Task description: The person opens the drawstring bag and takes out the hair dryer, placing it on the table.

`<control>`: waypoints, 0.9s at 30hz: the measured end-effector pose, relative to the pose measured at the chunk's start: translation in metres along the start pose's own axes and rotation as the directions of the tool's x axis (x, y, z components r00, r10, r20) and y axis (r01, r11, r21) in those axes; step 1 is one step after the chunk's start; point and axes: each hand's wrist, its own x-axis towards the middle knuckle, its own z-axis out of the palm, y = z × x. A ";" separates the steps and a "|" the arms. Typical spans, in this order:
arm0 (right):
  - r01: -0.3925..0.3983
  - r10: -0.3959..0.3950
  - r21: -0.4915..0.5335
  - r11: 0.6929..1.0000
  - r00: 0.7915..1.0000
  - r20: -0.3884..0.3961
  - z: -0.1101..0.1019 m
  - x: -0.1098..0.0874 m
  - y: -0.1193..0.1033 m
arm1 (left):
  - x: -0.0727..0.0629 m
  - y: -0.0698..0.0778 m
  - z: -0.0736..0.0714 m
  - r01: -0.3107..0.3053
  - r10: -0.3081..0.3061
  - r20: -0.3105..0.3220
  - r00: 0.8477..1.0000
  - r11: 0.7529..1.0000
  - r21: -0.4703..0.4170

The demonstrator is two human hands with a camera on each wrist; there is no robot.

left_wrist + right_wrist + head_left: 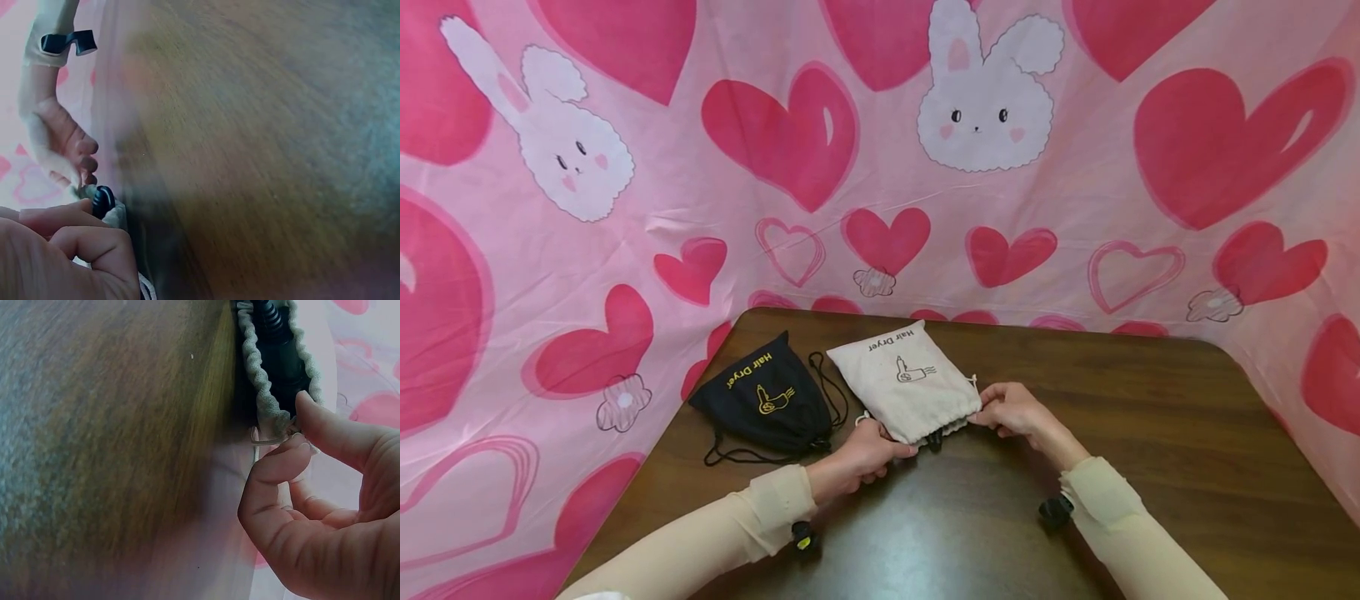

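A white drawstring bag (pixel 906 383), printed with "Hair Dryer" and a dryer outline, lies with its gathered mouth toward me. At the left end of that mouth my left hand (pixel 863 454) grips the fabric. The thumb and index finger of my right hand (pixel 312 500) pinch the opposite end beside a thin drawstring. Between the ruffled edges, the mouth gapes and shows a black handle end (pixel 281 362) with a ribbed cord sleeve; the rest is hidden inside. Left of the white bag is a black drawstring bag (pixel 767 404) with the same print in yellow.
Black cords (pixel 831 383) from the dark bag loop across the brown wooden table (pixel 1150 433). A pink cloth (pixel 880 183) with hearts and rabbits hangs behind the table and along its sides. Small black cameras (pixel 1056 511) are strapped at both wrists.
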 end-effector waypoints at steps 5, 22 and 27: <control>-0.004 0.004 0.004 1.000 1.000 -0.001 0.000 0.000 -0.001 | 0.001 0.001 0.004 -0.004 0.004 -0.021 1.000 1.000 -0.005; -0.005 0.005 0.001 1.000 1.000 -0.011 0.001 -0.002 -0.001 | -0.002 0.003 0.005 -0.003 0.003 -0.039 0.999 1.000 0.006; -0.017 0.018 0.025 1.000 0.999 -0.037 0.003 -0.002 -0.002 | -0.004 0.003 0.006 -0.005 0.008 -0.047 0.999 0.999 0.047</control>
